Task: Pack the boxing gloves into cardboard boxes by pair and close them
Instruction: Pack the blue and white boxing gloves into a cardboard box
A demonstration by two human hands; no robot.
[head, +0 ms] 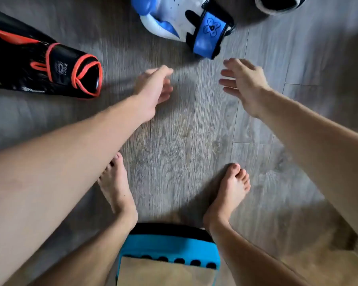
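Nearest the lens, a blue padded seat (170, 248) is seen at 6 o'clock, flanked by two bare feet (229, 193) on the grey wood-look floor (184, 141). Both arms are stretched toward 12 o'clock. The left hand (155, 87) is loosely curled and the right hand (242, 83) is spread with straight fingers; nothing is held by either. The white and blue boxing glove (180, 21) lies at 12 o'clock, just beyond the right fingertips, its strapped cuff turned toward the person. The black and orange boxing glove (39, 65) lies at 10 o'clock, apart from the left hand. A dark object (277, 5) cut off at 1 o'clock may be another glove; this cannot be told. No cardboard box is clearly seen, though a blurred tan patch (318, 265) at 5 o'clock might be one. The step is judged to be the pick-up of a glove: the white and blue one is best taken at cuff and padding together, and its match should be found before boxing, so that pairs are not mixed
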